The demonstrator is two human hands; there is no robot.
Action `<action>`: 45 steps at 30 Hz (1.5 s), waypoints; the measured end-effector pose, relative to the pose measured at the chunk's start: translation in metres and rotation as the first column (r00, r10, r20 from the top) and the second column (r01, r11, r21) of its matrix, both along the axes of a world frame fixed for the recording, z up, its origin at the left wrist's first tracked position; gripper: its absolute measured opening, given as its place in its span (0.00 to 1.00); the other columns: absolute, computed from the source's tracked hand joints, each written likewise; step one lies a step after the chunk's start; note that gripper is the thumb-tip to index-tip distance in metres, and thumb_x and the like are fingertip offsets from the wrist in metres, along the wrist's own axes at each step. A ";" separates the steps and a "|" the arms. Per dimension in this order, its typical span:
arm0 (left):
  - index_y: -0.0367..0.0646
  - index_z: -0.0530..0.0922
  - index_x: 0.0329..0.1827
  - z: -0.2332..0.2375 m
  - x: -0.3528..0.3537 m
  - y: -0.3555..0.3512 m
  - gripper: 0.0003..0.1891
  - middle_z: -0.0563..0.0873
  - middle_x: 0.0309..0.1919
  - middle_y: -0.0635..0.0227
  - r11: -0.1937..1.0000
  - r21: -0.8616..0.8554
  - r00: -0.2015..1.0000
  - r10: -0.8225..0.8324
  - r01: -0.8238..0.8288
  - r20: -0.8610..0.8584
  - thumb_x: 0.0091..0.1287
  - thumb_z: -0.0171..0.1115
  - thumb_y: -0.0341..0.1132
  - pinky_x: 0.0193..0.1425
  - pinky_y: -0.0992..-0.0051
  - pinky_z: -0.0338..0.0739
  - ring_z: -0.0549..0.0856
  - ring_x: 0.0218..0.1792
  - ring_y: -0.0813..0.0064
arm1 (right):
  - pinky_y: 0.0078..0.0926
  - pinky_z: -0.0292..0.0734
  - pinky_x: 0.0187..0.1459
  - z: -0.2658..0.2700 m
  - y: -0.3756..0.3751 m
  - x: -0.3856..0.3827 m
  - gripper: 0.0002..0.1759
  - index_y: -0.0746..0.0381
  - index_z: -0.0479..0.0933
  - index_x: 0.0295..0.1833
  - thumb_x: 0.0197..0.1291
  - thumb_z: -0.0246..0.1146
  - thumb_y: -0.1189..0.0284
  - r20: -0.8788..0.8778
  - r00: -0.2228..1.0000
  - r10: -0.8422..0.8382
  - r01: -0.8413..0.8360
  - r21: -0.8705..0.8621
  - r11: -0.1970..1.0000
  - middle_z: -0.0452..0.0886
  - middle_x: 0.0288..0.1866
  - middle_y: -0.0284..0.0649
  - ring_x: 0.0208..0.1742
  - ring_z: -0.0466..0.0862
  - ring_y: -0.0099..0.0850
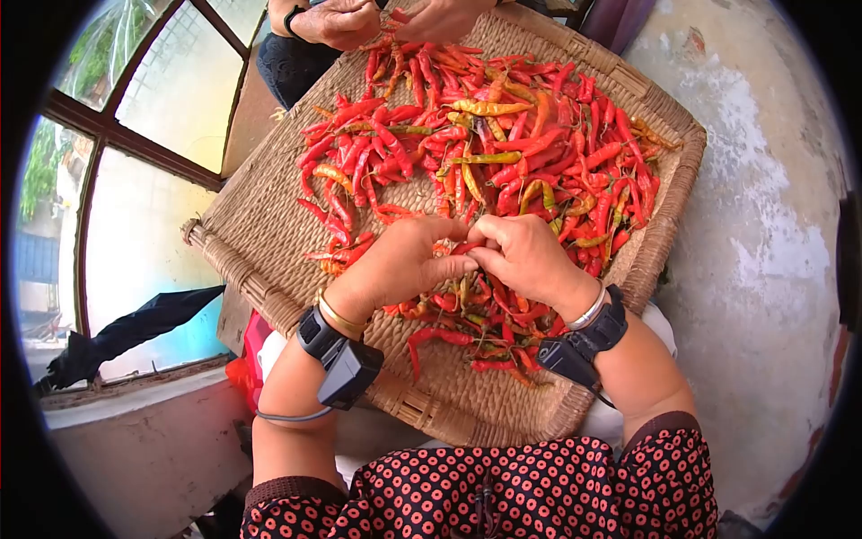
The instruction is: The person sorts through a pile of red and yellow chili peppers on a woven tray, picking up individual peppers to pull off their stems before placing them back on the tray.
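Red chili peppers (575, 144), with some yellow and greenish ones among them, lie heaped on a woven tray (260, 193). Over the near part of the heap, my left hand (409, 260) and my right hand (530, 256) meet at the fingertips. Both hands are closed in a pinch on one red pepper (465, 248), which shows between them. Fingers cover part of that pepper. More peppers lie just below my hands, on the tray's near side. Each wrist wears a bangle and a black strapped device.
Across the tray, another person's hands (346, 22) are held together over its far edge. A window (153, 207) and a dark folded umbrella (135, 328) are on the left. A worn plaster wall (754, 225) stands on the right.
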State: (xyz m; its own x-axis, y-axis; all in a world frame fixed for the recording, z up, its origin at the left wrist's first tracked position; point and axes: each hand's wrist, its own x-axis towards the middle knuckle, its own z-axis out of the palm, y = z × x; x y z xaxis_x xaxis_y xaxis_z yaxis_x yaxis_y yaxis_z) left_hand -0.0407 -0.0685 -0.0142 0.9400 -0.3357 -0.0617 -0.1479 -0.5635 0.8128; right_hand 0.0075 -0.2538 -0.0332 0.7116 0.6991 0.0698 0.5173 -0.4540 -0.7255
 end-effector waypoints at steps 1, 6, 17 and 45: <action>0.37 0.78 0.47 -0.004 0.000 0.000 0.14 0.81 0.27 0.69 1.000 0.000 1.000 -0.002 0.002 -0.003 0.62 0.63 0.35 0.31 0.78 0.73 0.77 0.27 0.84 | 0.41 0.74 0.31 0.000 0.001 0.000 0.08 0.61 0.75 0.33 0.51 0.63 0.68 -0.040 0.999 -0.024 0.025 0.017 1.000 0.79 0.25 0.46 0.30 0.81 0.45; 0.37 0.80 0.41 -0.004 0.001 0.009 0.10 0.82 0.27 0.66 0.996 -0.022 0.993 0.088 -0.090 -0.078 0.58 0.63 0.30 0.33 0.78 0.75 0.81 0.28 0.77 | 0.39 0.74 0.31 0.001 0.003 -0.001 0.09 0.61 0.75 0.34 0.51 0.63 0.68 -0.062 0.998 0.010 -0.001 0.134 0.991 0.79 0.25 0.45 0.30 0.81 0.44; 0.37 0.80 0.37 0.000 0.011 0.049 0.07 0.83 0.26 0.62 0.795 0.283 0.822 0.417 -0.537 0.387 0.60 0.61 0.32 0.31 0.76 0.73 0.80 0.25 0.78 | 0.41 0.74 0.34 0.003 -0.026 -0.008 0.12 0.62 0.78 0.27 0.46 0.65 0.63 -0.125 0.913 0.389 -0.389 -0.557 0.733 0.79 0.23 0.47 0.31 0.81 0.45; 0.38 0.80 0.40 -0.004 -0.001 0.020 0.12 0.81 0.43 0.57 0.917 0.399 0.990 -0.068 0.012 0.127 0.52 0.60 0.28 0.48 0.67 0.75 0.81 0.43 0.58 | 0.40 0.75 0.35 -0.006 0.005 -0.025 0.09 0.61 0.80 0.27 0.43 0.61 0.66 -0.080 0.896 0.437 -0.431 -0.396 0.811 0.80 0.26 0.46 0.33 0.82 0.44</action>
State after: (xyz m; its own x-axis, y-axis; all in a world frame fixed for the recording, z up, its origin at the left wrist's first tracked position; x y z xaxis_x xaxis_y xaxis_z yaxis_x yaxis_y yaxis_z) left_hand -0.0415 -0.0481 -0.0186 0.9351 -0.3473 -0.0702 -0.2697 -0.8262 0.4947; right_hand -0.0171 -0.2492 -0.0393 0.3288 0.9051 -0.2695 0.7376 -0.4243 -0.5252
